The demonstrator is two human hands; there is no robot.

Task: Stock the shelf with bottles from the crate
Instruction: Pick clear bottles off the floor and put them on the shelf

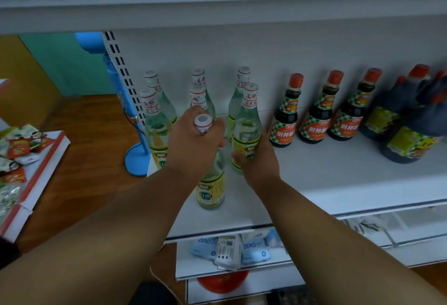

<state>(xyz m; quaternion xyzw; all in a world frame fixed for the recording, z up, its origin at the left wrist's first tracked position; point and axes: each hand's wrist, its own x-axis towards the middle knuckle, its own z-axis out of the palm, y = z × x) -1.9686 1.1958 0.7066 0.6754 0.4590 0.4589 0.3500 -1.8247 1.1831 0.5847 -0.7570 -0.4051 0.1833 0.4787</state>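
Both hands are busy on the shelf (338, 171). The left hand (196, 140) has its fingers curled around the neck of a clear bottle (210, 191) that stands near the front edge. The right hand (256, 159) grips the lower body of a second clear bottle (246, 130), just beside the first. Beyond the fingers, five clear bottles (154, 120) are already in rows, so the stocking looks well advanced. The crate is not visible, so how many remain is uncertain.
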